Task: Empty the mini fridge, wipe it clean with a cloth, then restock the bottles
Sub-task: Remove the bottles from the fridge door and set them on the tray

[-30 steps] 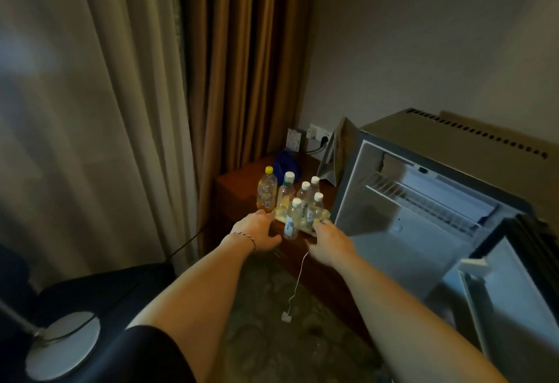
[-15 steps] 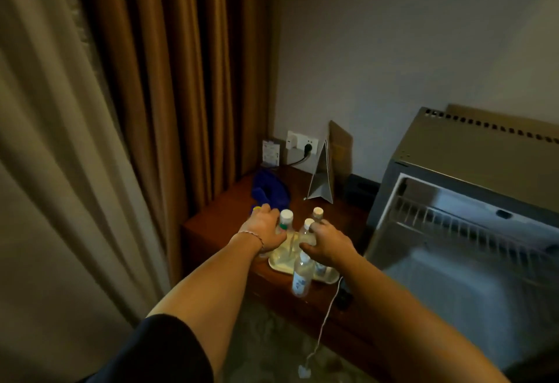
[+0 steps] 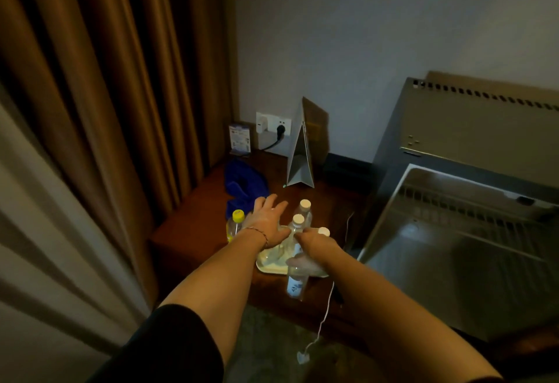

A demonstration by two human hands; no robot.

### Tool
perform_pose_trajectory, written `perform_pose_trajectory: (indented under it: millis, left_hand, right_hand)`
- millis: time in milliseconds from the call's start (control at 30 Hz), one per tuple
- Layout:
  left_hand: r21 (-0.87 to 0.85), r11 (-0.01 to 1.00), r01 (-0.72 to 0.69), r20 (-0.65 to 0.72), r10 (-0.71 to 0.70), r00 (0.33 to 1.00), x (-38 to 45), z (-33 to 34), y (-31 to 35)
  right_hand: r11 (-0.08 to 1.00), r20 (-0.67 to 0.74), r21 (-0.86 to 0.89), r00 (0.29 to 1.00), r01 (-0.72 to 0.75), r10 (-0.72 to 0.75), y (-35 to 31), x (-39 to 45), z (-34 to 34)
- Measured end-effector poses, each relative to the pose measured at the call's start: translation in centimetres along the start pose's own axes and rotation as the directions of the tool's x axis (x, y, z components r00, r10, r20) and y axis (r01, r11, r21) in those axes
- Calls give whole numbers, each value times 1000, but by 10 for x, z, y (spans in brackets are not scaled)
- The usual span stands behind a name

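Several small clear water bottles with white caps [image 3: 305,208] stand on a pale tray [image 3: 268,267] on the low wooden table [image 3: 193,231]. One more labelled bottle [image 3: 295,284] stands at the tray's front edge. A yellow-capped bottle [image 3: 235,223] is just left of the tray. My left hand [image 3: 267,222] hovers over the tray's left side, fingers spread and holding nothing. My right hand [image 3: 316,246] is curled around the neck of a middle bottle [image 3: 298,221]. The blue cloth [image 3: 242,184] lies behind the bottles. The mini fridge [image 3: 453,246] stands open at the right with only its wire shelf showing.
A folded tent card [image 3: 299,156] stands at the back of the table beside a wall socket with a black plug [image 3: 273,128]. A white cable [image 3: 323,319] hangs off the table's front edge. Brown and pale curtains [image 3: 106,110] fill the left side.
My left hand has let go of its bottle and opened with its fingers spread. The view has moved closer and to the left; the fridge door is out of frame.
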State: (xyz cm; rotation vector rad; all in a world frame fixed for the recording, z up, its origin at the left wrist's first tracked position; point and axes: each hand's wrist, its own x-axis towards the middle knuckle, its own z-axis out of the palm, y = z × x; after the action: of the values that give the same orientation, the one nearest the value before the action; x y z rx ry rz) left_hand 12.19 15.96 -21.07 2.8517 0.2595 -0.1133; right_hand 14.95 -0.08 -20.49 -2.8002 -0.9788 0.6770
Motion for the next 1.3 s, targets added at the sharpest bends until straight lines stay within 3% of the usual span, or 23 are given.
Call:
perform_pose_trajectory:
  millis: [200, 433, 600, 733, 833, 1067, 1200, 1300]
  left_hand:
    - [45, 998, -53, -8, 54, 999, 17, 15, -4]
    - [28, 1000, -4, 51, 2, 999, 27, 32, -13]
    - [18, 1000, -9, 74, 7, 997, 28, 30, -16]
    - [-13, 1000, 4, 61, -3, 998, 16, 23, -13]
    - [-25, 1000, 16, 48, -15, 999, -3, 17, -4]
    - [-25, 999, 39, 52, -38, 998, -70, 10, 42]
    - [1, 996, 93, 71, -93, 993, -126, 19, 77]
    - [-7, 993, 118, 93, -117, 989, -167, 25, 110]
  right_hand:
    - [999, 5, 33, 1000, 6, -6, 4, 13, 7]
    - [998, 48, 33, 998, -48, 47, 4, 24, 21]
    - [978, 56, 143, 987, -154, 147, 5, 25, 23]
    - [980, 33, 139, 990, -140, 136, 6, 16, 14]
    - [951, 31, 250, 983, -183, 181, 2, -3, 5]
    - [972, -111, 234, 992, -33, 60, 20, -73, 1]
    - [965, -77, 250, 995, 78, -61, 33, -130, 7]
    - [973, -171, 218, 984, 81, -44, 52, -180, 17]
